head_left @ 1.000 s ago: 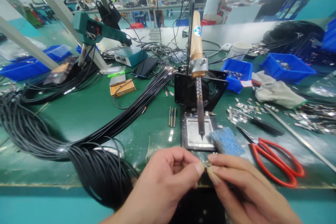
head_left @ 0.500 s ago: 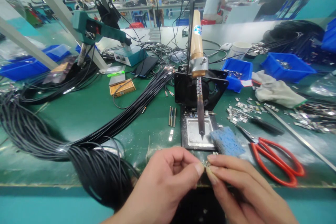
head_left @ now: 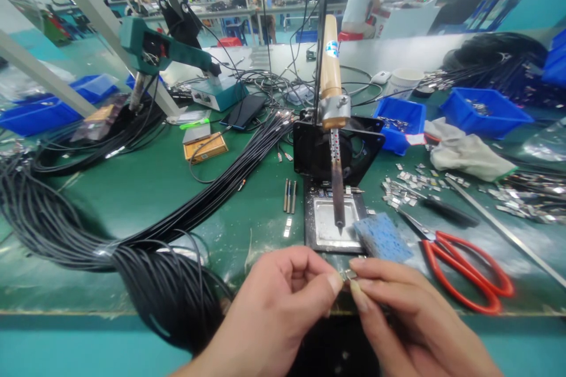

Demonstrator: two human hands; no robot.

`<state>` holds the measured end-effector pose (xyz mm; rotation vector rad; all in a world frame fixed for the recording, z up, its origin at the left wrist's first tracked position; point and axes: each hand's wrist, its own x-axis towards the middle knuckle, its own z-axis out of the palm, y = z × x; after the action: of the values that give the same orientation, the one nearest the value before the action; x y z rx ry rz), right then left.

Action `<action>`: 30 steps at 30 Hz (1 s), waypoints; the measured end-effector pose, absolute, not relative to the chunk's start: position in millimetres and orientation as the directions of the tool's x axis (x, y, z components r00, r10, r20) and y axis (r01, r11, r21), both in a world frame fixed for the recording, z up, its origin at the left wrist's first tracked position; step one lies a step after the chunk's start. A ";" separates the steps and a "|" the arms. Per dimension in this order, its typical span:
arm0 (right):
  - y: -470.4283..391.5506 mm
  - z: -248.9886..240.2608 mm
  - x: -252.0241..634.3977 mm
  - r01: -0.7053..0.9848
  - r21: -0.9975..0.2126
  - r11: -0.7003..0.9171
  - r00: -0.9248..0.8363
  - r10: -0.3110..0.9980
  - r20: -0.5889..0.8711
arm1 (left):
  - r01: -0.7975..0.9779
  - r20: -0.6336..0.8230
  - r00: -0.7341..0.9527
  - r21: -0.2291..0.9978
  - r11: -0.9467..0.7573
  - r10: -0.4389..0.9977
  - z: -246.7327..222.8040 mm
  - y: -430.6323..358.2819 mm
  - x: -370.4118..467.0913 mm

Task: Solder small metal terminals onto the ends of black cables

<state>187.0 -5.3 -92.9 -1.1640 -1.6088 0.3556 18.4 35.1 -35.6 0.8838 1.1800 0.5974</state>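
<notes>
Near the table's front edge, my left hand (head_left: 283,300) pinches a small silvery metal part (head_left: 349,274) between thumb and forefinger. On its other side, the fingertips of my right hand (head_left: 407,300) are closed on the same part. Fingers cover most of it, so its exact kind is unclear. Just beyond them, a soldering iron (head_left: 336,177) hangs tip down in a stand over a metal tray (head_left: 325,227). A blue sponge (head_left: 384,238) lies beside the tray. Red-handled scissors (head_left: 469,274) rest right of my right hand.
A thick bundle of black cables (head_left: 163,283) spreads across the left side. Loose small metal connectors (head_left: 409,185) lie at right, near a glove (head_left: 469,153) and blue bins (head_left: 400,121). A black fan (head_left: 362,150) stands behind the iron. People sit farther back.
My right thumb and forefinger have parted slightly around the small metal part, showing a little more of it. My left hand is almost still.
</notes>
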 end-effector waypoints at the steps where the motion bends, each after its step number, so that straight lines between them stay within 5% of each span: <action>1: -5.0 -92.8 186.9 0.501 -0.725 0.473 0.051 0.820 0.570 | 0.044 -0.528 0.297 0.840 0.541 0.796 -35.4 35.3 18.4; 24: -4.8 -91.1 191.8 0.576 -0.623 0.530 -0.028 0.773 0.633 | 0.048 -0.550 0.302 0.825 0.564 0.779 -33.4 33.5 18.8; 30: -8.2 -91.1 185.1 0.547 -0.691 0.473 0.062 0.800 0.596 | 0.040 -0.557 0.289 0.819 0.572 0.778 -35.6 31.5 19.4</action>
<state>185.1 -8.2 -91.1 -1.1917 -1.6094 0.2855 19.4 31.5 -35.6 0.8484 1.1912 0.5808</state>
